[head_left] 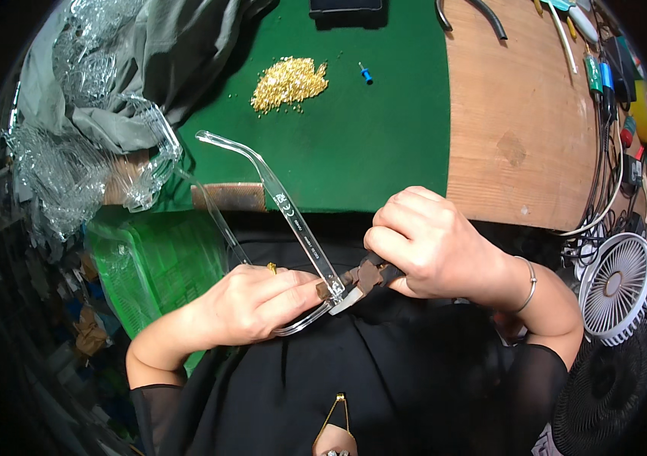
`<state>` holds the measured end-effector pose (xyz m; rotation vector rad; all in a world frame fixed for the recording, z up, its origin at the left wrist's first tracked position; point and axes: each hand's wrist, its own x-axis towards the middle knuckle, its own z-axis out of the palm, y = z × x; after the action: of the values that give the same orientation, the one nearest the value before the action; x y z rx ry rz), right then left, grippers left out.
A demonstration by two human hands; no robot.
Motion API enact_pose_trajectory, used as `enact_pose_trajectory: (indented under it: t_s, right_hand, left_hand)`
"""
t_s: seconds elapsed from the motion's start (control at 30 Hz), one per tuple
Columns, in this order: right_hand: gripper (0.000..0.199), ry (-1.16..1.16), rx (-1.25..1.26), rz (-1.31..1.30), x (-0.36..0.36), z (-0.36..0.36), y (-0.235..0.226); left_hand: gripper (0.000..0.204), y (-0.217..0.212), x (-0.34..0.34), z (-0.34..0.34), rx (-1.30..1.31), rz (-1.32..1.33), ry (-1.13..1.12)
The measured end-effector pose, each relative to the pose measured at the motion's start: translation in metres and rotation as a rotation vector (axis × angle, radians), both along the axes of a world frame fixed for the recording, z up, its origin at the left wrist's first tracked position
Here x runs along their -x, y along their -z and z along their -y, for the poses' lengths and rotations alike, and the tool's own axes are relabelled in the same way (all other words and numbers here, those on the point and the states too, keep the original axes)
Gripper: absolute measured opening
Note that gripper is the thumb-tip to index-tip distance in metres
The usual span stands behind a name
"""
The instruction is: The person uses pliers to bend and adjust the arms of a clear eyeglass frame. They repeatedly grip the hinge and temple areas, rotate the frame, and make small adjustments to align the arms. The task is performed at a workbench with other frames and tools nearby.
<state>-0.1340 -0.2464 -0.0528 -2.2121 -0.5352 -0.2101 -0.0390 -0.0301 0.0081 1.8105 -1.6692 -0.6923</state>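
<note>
Clear plastic eyeglasses (293,209) are held over my lap, with their temples pointing up toward the table. My left hand (243,305) is closed around the front of the glasses; the fingers hide much of it. My right hand (437,243) grips a pair of pliers (370,275) with brown, worn-looking jaws. Those jaws are at the hinge corner of the nearer temple, close to my left fingertips. Exactly what they pinch there is too small to make out.
On the green mat (384,152) lie a pile of small gold-coloured pieces (290,83) and a little blue-bodied pin (367,75). Wrapped clear frames (57,175) and grey cloth (164,61) crowd the left. A green basket (145,273) stands below; a white fan (616,287) is at right.
</note>
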Motion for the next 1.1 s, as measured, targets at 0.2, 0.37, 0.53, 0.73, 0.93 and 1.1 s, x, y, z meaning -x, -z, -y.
enact_pose_trajectory:
  t_s: [0.2, 0.37, 0.53, 0.73, 0.93, 1.1]
  right_hand:
    - [0.022, -0.067, 0.054, -0.052, -0.001, -0.021, 0.004]
    - [0.030, -0.057, -0.026, -0.142, -0.019, -0.033, -0.018]
    - [0.028, 0.045, -0.096, -0.281, -0.048, -0.027, -0.026]
    - [0.013, 0.321, -0.213, -0.237, -0.059, -0.054, 0.004]
    - [0.003, 0.442, -0.396, -0.385, -0.060, -0.051, 0.009]
    - [0.005, 0.468, -0.344, -0.367, -0.061, -0.058, 0.012]
  left_hand:
    - [0.034, 0.009, -0.007, -0.028, -0.075, -0.078, 0.058]
    - [0.031, -0.011, 0.001, -0.045, -0.128, -0.524, -0.287]
    - [0.048, -0.030, -0.006, -0.074, -0.019, -1.507, -0.540]
    - [0.052, -0.025, -0.019, -0.082, 0.082, -1.979, -0.492]
    - [0.052, -0.010, -0.031, -0.090, 0.103, -2.220, -0.448]
    - [0.050, -0.005, -0.040, -0.096, 0.096, -2.246, -0.471]
